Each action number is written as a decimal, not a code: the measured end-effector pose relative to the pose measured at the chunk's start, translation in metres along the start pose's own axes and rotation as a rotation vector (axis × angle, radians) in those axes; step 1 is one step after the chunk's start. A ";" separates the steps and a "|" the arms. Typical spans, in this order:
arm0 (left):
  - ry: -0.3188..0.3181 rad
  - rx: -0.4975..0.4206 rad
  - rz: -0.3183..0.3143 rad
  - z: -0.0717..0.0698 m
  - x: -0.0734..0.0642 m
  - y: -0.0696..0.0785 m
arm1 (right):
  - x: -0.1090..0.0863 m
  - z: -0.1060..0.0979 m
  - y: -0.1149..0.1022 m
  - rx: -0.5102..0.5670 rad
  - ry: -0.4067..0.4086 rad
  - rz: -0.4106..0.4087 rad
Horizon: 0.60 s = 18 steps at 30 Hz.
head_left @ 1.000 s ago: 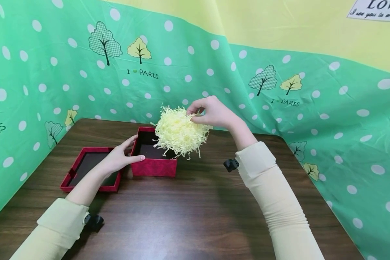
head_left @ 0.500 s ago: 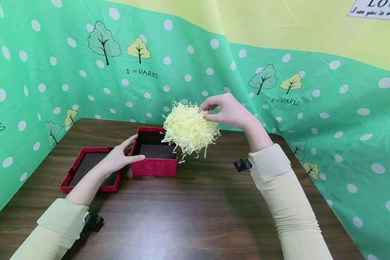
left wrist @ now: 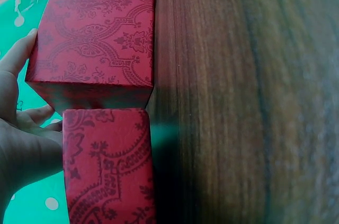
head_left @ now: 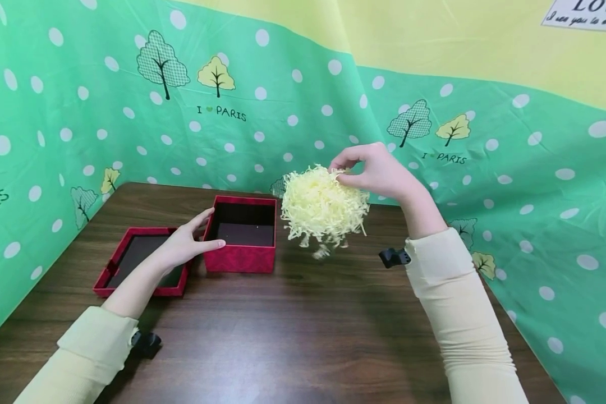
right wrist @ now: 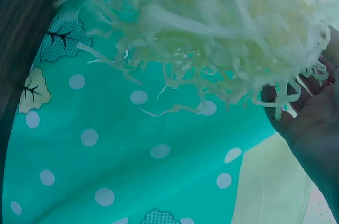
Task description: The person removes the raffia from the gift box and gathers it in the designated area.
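A loose bundle of pale yellow shredded paper hangs in the air to the right of the red box, pinched at its top by my right hand. Thin strands dangle beneath it. In the right wrist view the shredded paper fills the upper part, and my right hand is at the right edge. My left hand rests against the left side of the open red box, its thumb lying over the front corner of the rim. Inside, the box is dark with a few tiny bits on its floor.
The red lid lies inside-up, left of the box and partly under my left forearm. Both stand on a brown wooden table. Green and yellow patterned cloth hangs behind and at both sides.
My right hand has carried the shredded paper from over the box rightward, past its right wall. Some strands have come loose below the bundle. My left hand and the box stay put.
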<state>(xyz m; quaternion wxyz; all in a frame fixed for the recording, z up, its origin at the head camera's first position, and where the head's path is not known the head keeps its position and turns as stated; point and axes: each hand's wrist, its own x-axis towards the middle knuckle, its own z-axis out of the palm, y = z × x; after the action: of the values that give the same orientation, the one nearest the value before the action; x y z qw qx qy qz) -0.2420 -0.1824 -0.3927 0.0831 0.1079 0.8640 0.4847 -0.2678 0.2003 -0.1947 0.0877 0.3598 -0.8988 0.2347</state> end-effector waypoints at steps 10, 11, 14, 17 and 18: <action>-0.002 0.006 0.000 0.000 0.000 -0.001 | -0.016 -0.009 0.012 -0.044 0.041 -0.036; -0.003 0.004 0.000 -0.001 0.000 -0.001 | -0.018 -0.010 0.014 -0.046 0.044 -0.036; -0.003 0.001 0.001 -0.001 0.001 -0.001 | -0.025 -0.011 0.018 -0.053 0.052 -0.019; -0.004 0.001 0.002 0.000 0.001 -0.002 | -0.032 -0.012 0.023 -0.056 0.054 0.004; -0.003 0.000 0.002 0.000 0.001 -0.002 | -0.034 -0.012 0.024 -0.060 0.055 0.008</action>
<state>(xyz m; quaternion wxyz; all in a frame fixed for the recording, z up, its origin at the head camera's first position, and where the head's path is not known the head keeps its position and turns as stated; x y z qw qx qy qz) -0.2433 -0.1835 -0.3942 0.0841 0.1095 0.8638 0.4846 -0.2598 0.2424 -0.2042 0.1220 0.3467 -0.9042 0.2176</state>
